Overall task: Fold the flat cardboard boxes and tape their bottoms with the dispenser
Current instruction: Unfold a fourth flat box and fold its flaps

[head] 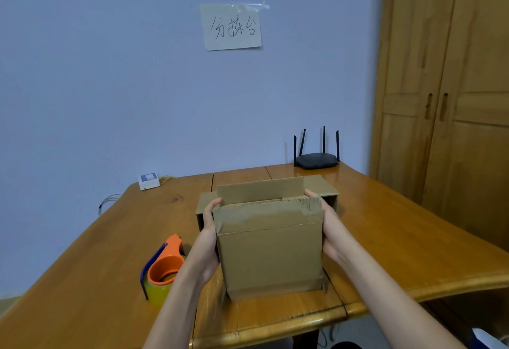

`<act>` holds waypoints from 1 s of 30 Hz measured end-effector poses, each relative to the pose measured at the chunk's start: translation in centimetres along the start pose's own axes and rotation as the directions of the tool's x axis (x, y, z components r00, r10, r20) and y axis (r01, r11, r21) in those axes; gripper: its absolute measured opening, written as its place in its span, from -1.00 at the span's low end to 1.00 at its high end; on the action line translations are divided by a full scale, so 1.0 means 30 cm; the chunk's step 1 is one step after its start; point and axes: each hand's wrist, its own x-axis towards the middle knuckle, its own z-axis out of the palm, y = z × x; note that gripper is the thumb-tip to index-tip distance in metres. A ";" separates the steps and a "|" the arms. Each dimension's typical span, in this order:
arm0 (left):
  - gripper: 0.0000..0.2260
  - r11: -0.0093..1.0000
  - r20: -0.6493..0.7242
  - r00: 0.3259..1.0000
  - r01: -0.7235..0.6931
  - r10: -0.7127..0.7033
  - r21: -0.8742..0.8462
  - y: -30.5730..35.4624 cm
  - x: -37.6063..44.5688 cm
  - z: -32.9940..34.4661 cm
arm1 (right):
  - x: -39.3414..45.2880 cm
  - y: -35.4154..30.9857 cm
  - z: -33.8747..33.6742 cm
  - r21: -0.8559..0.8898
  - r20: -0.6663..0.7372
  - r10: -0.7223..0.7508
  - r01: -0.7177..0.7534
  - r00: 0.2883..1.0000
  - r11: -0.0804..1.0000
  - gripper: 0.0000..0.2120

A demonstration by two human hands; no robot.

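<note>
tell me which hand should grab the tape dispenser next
Left, probably. The tape dispenser sits on the table just beside the left hand; the right hand is on the box's far side and can keep holding it.

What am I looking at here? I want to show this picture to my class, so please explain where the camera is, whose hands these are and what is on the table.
There is no machine here. The single picture comes from a camera worn on a person's head, looking forward and down, so the two bare arms reaching in from below are that person's own.

The left hand and right hand grip a brown cardboard box from either side, fingers curled over its top edges. Its upper flaps stand partly open.

The box stands on a wooden table. Left of it lies an orange tape dispenser with a yellowish roll. Behind the box is more cardboard. At the far edge sit a black router with four antennas and a small white device. A handwritten paper note is taped to the wall.
</note>
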 end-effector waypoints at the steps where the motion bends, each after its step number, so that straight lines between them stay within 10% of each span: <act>1: -0.55 1.000 -0.017 1.000 -0.012 0.011 -0.011 -0.001 -0.003 0.002 | -0.006 -0.006 0.005 -0.009 0.009 -0.012 0.012 1.000 1.000 -0.63; 24: -0.78 0.991 -0.128 0.991 0.025 -0.042 -0.128 0.027 0.002 0.038 | -0.036 -0.039 0.018 -0.095 -0.001 -0.042 0.041 0.999 0.995 -0.80; 30: -0.74 0.985 -0.171 0.984 0.026 -0.056 -0.169 0.018 0.019 0.038 | -0.056 -0.026 -0.036 -0.011 0.144 -0.015 0.017 0.989 1.000 -0.29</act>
